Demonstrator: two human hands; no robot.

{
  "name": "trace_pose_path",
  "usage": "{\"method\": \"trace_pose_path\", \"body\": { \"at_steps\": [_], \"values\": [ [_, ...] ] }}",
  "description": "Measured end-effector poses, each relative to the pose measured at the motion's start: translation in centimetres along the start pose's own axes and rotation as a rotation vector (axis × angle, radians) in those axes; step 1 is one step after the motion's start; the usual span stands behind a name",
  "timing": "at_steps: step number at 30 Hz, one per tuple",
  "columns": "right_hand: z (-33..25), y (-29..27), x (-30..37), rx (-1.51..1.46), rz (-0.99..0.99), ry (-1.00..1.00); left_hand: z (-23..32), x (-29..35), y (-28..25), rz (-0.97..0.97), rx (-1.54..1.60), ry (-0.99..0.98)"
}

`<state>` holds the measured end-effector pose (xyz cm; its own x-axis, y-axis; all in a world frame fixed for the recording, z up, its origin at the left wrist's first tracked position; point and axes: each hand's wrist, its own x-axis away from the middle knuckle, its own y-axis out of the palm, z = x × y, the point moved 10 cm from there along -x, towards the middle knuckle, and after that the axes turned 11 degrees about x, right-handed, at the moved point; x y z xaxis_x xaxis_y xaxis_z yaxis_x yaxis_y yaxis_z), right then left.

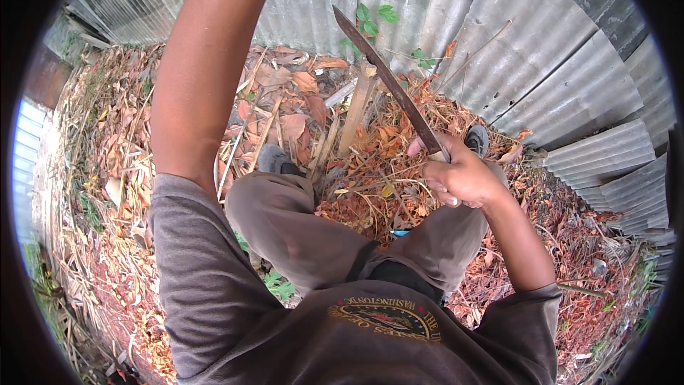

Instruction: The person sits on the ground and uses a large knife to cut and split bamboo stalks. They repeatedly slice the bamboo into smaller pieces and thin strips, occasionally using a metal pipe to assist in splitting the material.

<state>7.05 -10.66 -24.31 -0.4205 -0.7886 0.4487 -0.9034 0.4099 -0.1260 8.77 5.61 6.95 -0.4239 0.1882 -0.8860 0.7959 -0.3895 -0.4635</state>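
Right hand (462,178) at centre right had its fingers wrapped round a machete (388,78), raised over a stake (358,107) at upper centre. Left hand was out of frame. Chopping seemed underway; the stroke needed aim.

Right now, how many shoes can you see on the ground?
2. One grey shoe lies left of the cut wooden stake; the other shoe is just beyond the right hand holding the machete.
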Motion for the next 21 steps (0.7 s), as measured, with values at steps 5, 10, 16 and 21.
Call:
{"method": "trace_pose_path", "body": {
  "at_steps": [5, 10, 16, 21],
  "values": [
    [0.0, -0.9, 0.4, -0.036, -0.038, 0.091, -11.7, 16.7, 16.6, -0.589, 0.061, -0.625],
    [0.2, -2.2, -0.6, 0.009, 0.003, 0.097, -8.1, 8.7, 15.2, -0.641, -0.015, -0.352],
    [0.4, -2.0, -0.8, -0.01, 0.006, 0.05, -12.0, 18.7, 20.0, -1.294, -0.014, -0.747],
    [-3.1, -4.4, 1.4, 0.802, 0.587, -0.468, -10.7, 16.7, 18.2, -0.729, -0.029, -0.455]
  ]
}}
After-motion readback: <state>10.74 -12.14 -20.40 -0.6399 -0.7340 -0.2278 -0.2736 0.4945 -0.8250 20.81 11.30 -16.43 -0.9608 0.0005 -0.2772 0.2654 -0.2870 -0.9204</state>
